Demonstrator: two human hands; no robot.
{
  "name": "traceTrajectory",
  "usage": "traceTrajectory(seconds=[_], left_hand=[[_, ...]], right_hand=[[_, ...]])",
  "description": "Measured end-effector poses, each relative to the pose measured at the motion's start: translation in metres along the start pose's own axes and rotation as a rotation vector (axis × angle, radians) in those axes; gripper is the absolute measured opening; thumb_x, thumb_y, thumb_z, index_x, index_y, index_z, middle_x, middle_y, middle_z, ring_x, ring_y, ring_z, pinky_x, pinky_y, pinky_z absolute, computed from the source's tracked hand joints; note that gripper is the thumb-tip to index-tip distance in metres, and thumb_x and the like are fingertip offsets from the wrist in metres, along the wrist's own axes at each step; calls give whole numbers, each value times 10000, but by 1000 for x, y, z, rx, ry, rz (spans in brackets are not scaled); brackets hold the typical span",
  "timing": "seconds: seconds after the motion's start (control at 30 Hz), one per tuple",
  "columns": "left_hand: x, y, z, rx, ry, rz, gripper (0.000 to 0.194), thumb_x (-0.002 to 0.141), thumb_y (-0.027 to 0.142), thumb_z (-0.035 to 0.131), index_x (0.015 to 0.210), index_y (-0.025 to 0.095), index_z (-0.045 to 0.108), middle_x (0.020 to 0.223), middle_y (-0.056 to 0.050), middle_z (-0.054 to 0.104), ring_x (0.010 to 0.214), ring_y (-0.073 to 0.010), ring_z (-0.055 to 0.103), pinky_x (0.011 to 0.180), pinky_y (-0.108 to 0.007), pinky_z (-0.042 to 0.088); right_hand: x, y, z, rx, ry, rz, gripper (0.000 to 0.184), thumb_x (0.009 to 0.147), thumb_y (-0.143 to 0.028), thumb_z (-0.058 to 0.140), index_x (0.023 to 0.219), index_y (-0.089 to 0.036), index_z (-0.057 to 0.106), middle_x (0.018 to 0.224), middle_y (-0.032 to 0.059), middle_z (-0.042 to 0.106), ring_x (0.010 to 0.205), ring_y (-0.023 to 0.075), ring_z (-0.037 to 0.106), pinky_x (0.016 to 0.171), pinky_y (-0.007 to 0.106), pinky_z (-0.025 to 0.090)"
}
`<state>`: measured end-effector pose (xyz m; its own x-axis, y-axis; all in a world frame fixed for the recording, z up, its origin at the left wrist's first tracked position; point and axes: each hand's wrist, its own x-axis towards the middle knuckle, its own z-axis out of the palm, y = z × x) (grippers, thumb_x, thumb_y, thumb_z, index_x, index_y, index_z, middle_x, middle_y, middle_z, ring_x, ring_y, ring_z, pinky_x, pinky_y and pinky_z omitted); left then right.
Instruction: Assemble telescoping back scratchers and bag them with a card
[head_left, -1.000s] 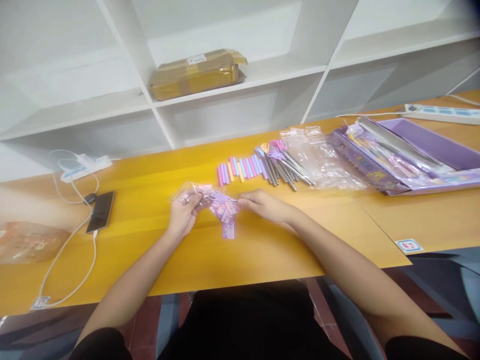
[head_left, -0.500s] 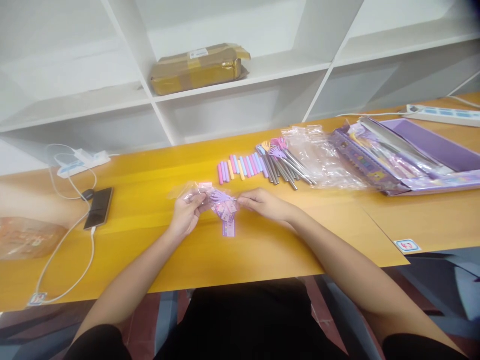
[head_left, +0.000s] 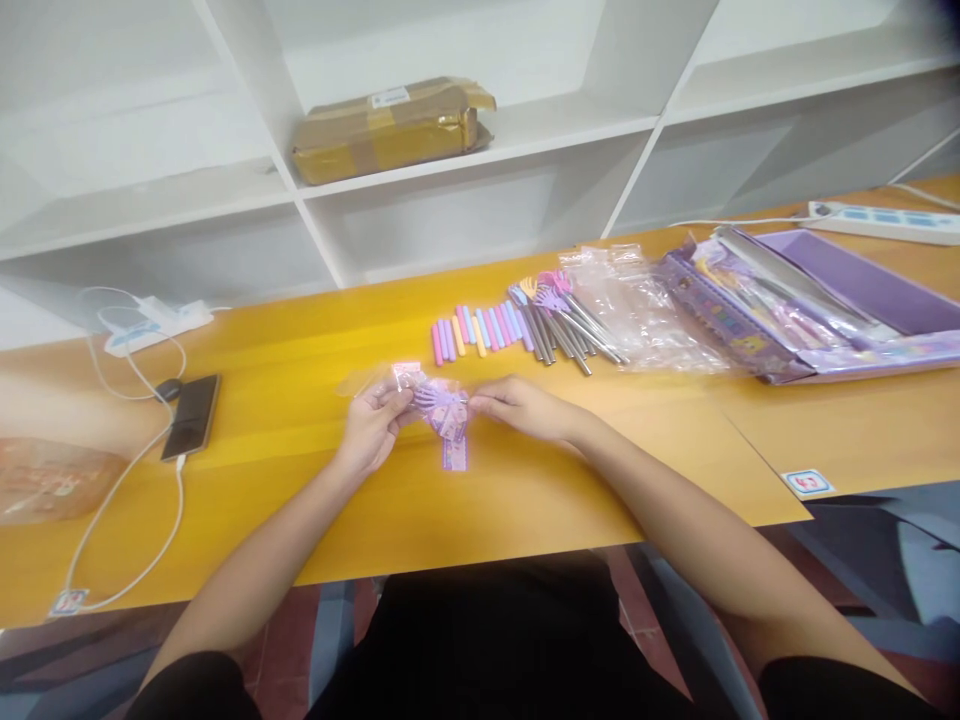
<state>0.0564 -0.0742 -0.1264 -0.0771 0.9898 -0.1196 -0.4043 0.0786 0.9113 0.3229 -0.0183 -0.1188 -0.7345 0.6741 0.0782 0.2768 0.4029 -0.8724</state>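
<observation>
A purple claw-shaped back scratcher head (head_left: 433, 396) is between my two hands above the table. My left hand (head_left: 373, 420) is closed on its left side and on a crinkled clear plastic wrapper (head_left: 364, 381). The fingertips of my right hand (head_left: 517, 405) pinch at its right end; what exactly they grip is too small to tell. Purple printed cards (head_left: 454, 453) lie just below the head. Behind my hands, a row of pastel sticks (head_left: 480, 330) lies beside several metal rods with claw-shaped heads (head_left: 559, 315).
Clear plastic bags (head_left: 637, 320) lie right of the rods, then an open purple box (head_left: 840, 365) with wrapped items. At left are a phone (head_left: 191, 415) on a white cable, a power strip (head_left: 161, 325) and an orange bag (head_left: 56, 480). A taped parcel (head_left: 386, 135) sits on the shelf.
The view has shifted slightly. The purple claw-shaped head appears turned a little, its prongs showing more plainly; both hands keep nearly the same place and grip.
</observation>
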Motion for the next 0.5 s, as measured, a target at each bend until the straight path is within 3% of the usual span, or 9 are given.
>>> traceTrajectory(seconds=[0.3,0.5], left_hand=[[-1,-3,-1,35,6,21,464,629,371,1066,946,162,799,942,-58,835,869,-192,794,824,-317,687],[-2,-10,-1,32,24,12,437,617,356,1063,868,159,765,862,-54,817,819,-199,786,835,-361,696]], right_hand=[[-1,4,4,-47,26,3,567,1093,-641,483,945,-179,778,913,67,781,818,201,662,834,333,526],[0,-2,11,-77,44,1,473,1112,-512,485,931,-177,767,924,70,793,819,206,682,845,342,510]])
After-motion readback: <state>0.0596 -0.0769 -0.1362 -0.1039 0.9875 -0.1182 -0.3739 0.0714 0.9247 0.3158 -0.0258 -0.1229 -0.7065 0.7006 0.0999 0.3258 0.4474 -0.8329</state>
